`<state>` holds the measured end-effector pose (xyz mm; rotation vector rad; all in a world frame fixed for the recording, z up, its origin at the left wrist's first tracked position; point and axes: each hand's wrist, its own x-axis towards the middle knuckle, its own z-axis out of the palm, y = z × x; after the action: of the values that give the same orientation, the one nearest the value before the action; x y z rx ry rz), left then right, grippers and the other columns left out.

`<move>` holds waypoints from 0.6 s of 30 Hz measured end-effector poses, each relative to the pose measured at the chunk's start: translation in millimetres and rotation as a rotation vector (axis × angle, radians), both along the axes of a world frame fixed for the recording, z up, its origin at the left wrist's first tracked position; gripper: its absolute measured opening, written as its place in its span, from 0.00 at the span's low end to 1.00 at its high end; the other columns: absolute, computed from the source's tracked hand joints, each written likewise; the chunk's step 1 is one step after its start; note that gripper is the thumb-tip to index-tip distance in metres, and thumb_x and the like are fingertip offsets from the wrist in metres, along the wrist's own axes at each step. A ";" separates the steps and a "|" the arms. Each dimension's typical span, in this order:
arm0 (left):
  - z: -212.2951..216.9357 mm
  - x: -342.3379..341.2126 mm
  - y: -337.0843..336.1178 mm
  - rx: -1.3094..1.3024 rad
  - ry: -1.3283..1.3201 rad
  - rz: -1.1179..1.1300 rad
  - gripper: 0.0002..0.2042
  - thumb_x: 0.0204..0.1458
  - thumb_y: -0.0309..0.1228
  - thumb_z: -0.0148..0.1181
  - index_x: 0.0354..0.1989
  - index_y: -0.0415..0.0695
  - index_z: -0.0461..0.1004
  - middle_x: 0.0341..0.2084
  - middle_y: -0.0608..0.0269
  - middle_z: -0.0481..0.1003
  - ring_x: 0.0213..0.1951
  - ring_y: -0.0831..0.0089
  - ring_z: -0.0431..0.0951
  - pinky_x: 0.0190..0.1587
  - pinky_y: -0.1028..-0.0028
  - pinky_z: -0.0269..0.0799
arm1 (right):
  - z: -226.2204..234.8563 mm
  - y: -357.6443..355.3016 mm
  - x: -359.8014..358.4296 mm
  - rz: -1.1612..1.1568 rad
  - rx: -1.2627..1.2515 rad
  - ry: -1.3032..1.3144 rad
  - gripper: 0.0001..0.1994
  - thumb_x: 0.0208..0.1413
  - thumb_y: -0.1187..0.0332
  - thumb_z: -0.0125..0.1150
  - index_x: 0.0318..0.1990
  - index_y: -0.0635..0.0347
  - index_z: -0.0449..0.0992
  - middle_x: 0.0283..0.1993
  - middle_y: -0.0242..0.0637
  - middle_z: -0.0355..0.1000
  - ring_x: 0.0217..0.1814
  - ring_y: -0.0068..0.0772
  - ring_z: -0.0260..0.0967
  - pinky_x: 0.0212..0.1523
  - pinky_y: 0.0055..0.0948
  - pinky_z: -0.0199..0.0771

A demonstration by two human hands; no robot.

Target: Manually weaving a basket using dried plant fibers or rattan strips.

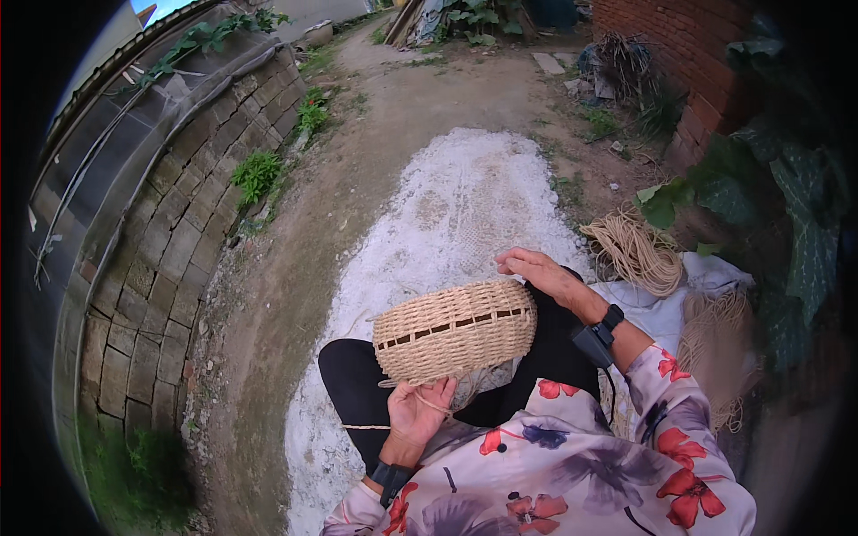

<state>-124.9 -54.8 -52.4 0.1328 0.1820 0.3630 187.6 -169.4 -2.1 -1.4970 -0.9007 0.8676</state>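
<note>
A dirt yard runs away from the camera, with a curved block wall (170,214) along the left, green weeds at its foot, and a red brick wall (688,45) at the far right. A pale, whitish patch of ground (447,214) stretches down the middle toward the near edge, where the person sits with legs in black trousers (353,384).

In the head view, a woven straw basket (454,330) rests on the person's lap, lying on its side with its rounded body turned up, a band of small dark gaps running round it near the rim. It sits between the two hands, near the centre of the picture.

The left hand (416,413) is at the basket's near lower edge, fingers curled loosely upward against the weave, with a thin straw strand crossing the palm; it grips the strand and steadies the basket from below. A dark band sits on that wrist.

The right hand (536,268) lies at the basket's far right edge, fingers stretched out flat and relaxed, open, touching the top of the weave. A black watch (612,318) is on that wrist, and the floral sleeve (661,420) fills the near right.

To the right, on a white cloth (661,308), lies a coiled bundle of straw cord (636,252), well apart from the basket. Large green leaves (786,205) hang at the far right.
</note>
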 end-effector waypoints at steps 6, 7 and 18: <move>9.0 -9.9 8.4 0.127 0.235 0.033 0.14 0.61 0.33 0.48 0.49 0.39 0.74 0.47 0.51 0.78 0.50 0.59 0.79 0.56 0.57 0.75 | -33.5 -20.1 -13.1 -0.129 0.210 0.050 0.13 0.62 0.72 0.50 0.52 0.63 0.74 0.48 0.32 0.74 0.53 0.21 0.67 0.58 0.24 0.65; 12.5 -13.9 13.4 0.140 0.227 0.029 0.14 0.61 0.33 0.48 0.49 0.39 0.74 0.47 0.51 0.78 0.50 0.59 0.79 0.56 0.57 0.75 | -32.7 -22.7 -14.4 -0.163 0.168 0.062 0.13 0.62 0.72 0.50 0.52 0.63 0.74 0.48 0.32 0.74 0.53 0.21 0.67 0.58 0.24 0.65; 96.9 -73.5 57.9 0.813 0.681 -0.143 0.21 0.70 0.48 0.36 0.39 0.44 0.70 0.11 0.76 0.48 0.13 0.85 0.44 0.15 0.80 0.42 | -23.7 -21.3 -33.8 -0.088 0.335 -0.328 0.07 0.55 0.68 0.65 0.36 0.61 0.78 0.30 0.28 0.68 0.34 0.20 0.67 0.38 0.22 0.69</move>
<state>-198.4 3.1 44.5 1.0732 0.6882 0.2190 153.8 -190.6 -25.9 -1.3904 -1.1476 0.3856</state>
